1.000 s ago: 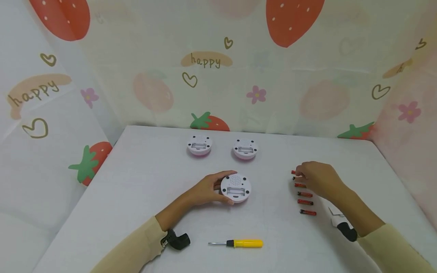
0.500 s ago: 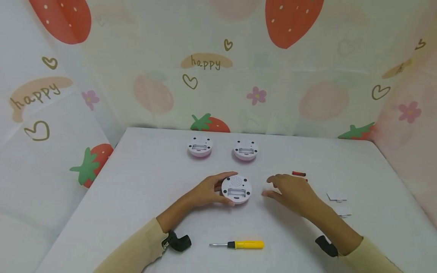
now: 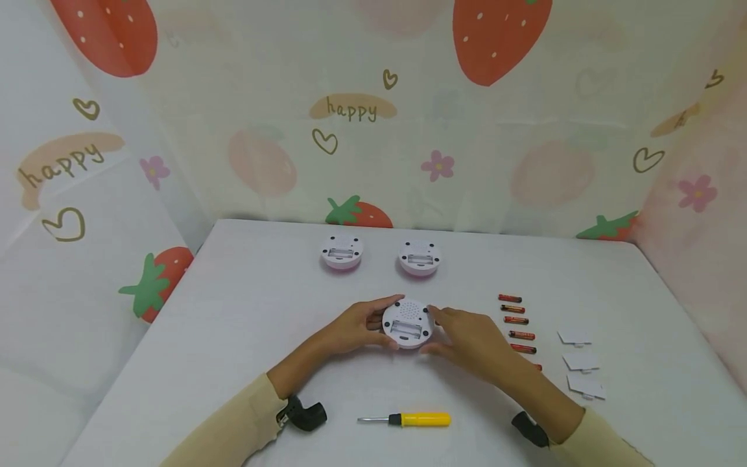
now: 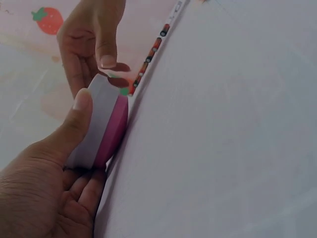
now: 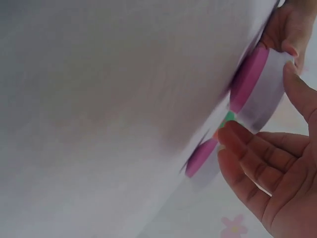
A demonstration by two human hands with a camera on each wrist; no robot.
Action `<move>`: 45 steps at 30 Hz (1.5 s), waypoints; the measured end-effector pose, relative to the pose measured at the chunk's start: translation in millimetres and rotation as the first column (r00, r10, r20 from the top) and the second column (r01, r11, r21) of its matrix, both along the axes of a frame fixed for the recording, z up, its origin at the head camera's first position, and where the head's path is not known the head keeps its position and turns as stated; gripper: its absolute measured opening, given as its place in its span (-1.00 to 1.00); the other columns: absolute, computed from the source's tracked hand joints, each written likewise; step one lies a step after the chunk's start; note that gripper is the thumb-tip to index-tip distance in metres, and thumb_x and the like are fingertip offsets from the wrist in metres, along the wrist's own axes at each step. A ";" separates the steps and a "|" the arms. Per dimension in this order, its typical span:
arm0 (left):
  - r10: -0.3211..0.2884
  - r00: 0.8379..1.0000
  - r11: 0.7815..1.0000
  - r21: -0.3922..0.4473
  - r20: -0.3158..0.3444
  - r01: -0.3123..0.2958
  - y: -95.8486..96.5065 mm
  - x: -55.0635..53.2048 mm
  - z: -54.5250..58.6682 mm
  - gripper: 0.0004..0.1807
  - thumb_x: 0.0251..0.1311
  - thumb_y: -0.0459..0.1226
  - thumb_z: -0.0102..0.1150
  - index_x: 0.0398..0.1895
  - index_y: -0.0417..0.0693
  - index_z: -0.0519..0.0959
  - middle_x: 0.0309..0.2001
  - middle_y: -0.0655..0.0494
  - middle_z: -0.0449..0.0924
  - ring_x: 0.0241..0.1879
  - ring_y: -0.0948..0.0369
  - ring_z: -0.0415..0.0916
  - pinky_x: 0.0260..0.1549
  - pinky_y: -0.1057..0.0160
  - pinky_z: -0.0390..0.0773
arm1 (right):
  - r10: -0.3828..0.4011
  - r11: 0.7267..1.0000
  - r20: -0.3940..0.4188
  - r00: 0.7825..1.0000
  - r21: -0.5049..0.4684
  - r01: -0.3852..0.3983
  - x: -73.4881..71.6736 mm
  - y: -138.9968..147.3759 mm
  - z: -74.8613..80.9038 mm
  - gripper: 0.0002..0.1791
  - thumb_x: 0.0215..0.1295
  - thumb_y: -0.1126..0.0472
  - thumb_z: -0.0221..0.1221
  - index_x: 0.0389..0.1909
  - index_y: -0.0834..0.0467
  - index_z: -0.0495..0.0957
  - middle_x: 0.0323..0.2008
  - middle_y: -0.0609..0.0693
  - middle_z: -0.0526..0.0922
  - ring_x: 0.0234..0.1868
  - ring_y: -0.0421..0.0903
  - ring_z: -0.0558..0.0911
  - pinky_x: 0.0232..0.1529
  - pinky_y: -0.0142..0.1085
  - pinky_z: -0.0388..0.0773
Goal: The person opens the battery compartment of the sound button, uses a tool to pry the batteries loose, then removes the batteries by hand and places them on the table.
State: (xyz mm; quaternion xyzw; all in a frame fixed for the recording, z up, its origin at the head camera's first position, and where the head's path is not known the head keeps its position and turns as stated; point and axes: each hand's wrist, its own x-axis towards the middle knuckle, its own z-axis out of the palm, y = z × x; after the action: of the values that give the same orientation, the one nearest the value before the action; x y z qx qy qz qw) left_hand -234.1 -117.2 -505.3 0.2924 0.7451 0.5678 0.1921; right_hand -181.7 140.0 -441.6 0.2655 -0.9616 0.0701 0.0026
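My left hand (image 3: 355,327) grips the left side of a round white device (image 3: 408,324), thumb near its front edge and fingers behind. Its upper face shows an open battery compartment, black feet and a patch of small holes; the underside is pink, as the left wrist view shows. At the device's right edge is my right hand (image 3: 473,337), its thumb and fingers spread round the rim. In the right wrist view its thumb (image 5: 299,91) lies over the device's edge, and its other fingers are loosely bent; whether they touch cannot be told.
Two similar round devices, one left (image 3: 342,253) and one right (image 3: 420,258), stand at the back. Several red batteries (image 3: 516,320) form a column at right, partly behind my right hand. White battery covers (image 3: 580,362) lie beyond. A yellow-handled screwdriver (image 3: 425,419) lies in front.
My right hand has moved left from the batteries to the device's right edge, uncovering the upper batteries and the covers. The device has turned and shifted slightly right in my left hand.
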 end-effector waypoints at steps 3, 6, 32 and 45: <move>-0.003 1.000 1.000 0.017 0.021 0.003 1.2 0.7 0.0 -0.01 0.09 -0.37 0.51 0.58 -0.03 0.18 0.47 0.01 0.32 0.33 0.17 0.45 0.21 0.30 0.51 | -0.004 1.000 -0.006 1.000 -0.006 0.004 0.8 -2.5 -0.7 -0.13 0.14 -0.25 0.40 0.37 0.18 0.47 0.11 0.12 0.69 0.10 0.07 0.68 0.03 -0.04 0.68; -0.006 0.999 0.999 0.035 0.040 0.005 2.3 1.1 -0.1 -0.02 0.09 -0.41 0.49 0.57 -0.07 0.19 0.47 -0.02 0.33 0.33 0.15 0.45 0.19 0.28 0.52 | -0.012 1.000 -0.004 1.000 -0.021 0.012 1.4 -3.9 -0.4 -0.12 0.13 -0.22 0.43 0.37 0.19 0.47 0.10 0.14 0.69 0.07 0.07 0.69 0.02 -0.05 0.68; 0.031 0.999 0.999 -0.007 -0.023 -0.031 19.5 -6.4 30.8 -0.09 0.07 -0.38 0.52 0.51 -0.13 0.29 0.37 -0.06 0.46 0.30 0.11 0.49 0.11 0.28 0.59 | -0.047 0.984 0.115 0.992 -0.166 0.065 -9.2 13.5 31.3 -0.18 0.11 0.00 0.51 0.35 0.24 0.47 -0.11 0.02 0.68 -0.24 -0.13 0.58 -0.30 -0.38 0.58; 0.094 0.988 0.993 -0.065 -0.121 -0.102 59.9 -32.4 66.4 -0.07 0.06 -0.27 0.56 0.50 -0.20 0.29 0.36 -0.05 0.47 0.28 0.16 0.50 0.10 0.33 0.58 | -0.115 0.976 0.091 0.989 -0.174 0.130 -32.3 40.6 53.7 -0.09 0.11 -0.01 0.51 0.43 0.24 0.37 0.02 0.15 0.65 -0.29 -0.06 0.57 -0.37 -0.39 0.58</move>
State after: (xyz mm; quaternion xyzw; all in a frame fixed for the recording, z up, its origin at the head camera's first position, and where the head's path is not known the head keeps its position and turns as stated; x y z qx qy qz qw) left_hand -266.5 -57.3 -438.9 0.2813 0.7882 0.5317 0.1300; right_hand -214.0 180.6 -387.9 0.2014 -0.9652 0.1667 -0.0077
